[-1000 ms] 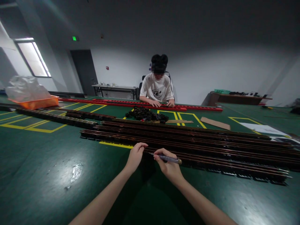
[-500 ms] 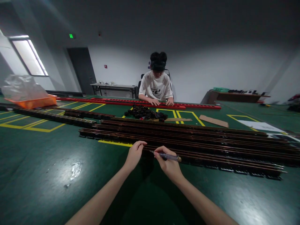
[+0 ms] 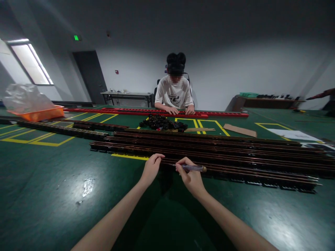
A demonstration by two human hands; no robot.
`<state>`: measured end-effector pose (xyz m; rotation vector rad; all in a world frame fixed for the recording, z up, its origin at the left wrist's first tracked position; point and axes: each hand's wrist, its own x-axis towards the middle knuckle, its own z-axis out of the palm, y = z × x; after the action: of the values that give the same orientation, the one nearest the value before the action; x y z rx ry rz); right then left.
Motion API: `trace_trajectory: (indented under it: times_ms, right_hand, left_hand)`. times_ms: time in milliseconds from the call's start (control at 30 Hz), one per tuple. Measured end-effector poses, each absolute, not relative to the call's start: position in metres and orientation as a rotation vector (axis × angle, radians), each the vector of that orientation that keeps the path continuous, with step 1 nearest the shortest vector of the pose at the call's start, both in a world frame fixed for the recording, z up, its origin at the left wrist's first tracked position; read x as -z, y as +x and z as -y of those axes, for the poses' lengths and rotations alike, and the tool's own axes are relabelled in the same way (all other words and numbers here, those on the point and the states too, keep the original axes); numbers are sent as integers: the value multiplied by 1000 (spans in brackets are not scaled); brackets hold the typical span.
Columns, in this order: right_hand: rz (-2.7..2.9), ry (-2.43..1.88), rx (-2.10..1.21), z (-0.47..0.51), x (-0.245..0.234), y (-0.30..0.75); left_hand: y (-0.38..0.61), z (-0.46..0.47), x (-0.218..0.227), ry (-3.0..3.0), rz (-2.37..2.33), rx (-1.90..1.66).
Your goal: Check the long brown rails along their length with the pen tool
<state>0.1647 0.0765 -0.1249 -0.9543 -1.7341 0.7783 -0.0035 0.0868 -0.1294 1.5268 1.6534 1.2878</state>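
In my head view, the landmark is the bundle of long dark rails (image 3: pixel 222 161) lying across the green table (image 3: pixel 52 177) in front of me. My right hand (image 3: pixel 193 179) is closed around the clear handle of a screwdriver (image 3: pixel 193 168) at the bundle's near edge, its thin shaft pointing left along the rails. My left hand (image 3: pixel 152 170) is at that same near edge, just left of the screwdriver tip — fingers bent forward together, thumb close to them. Whether they pinch a rail or only rest on it, I cannot tell; the fingertips blend into the dark metal.

Just beyond the bundle sits a heap of small black parts (image 3: pixel 159 122). Farther behind it, a co-worker (image 3: pixel 174 92) has both hands at the red rails (image 3: pixel 227 114) — well apart from mine.
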Motion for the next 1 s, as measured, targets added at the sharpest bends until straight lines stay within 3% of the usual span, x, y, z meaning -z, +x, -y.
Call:
trace_trajectory:
  times_ms: [1000]
  right_hand:
    - [1724,-955,-808,-76,121,165]
  left_hand:
    - [-5,-88,135,1547,-1629,-1288]
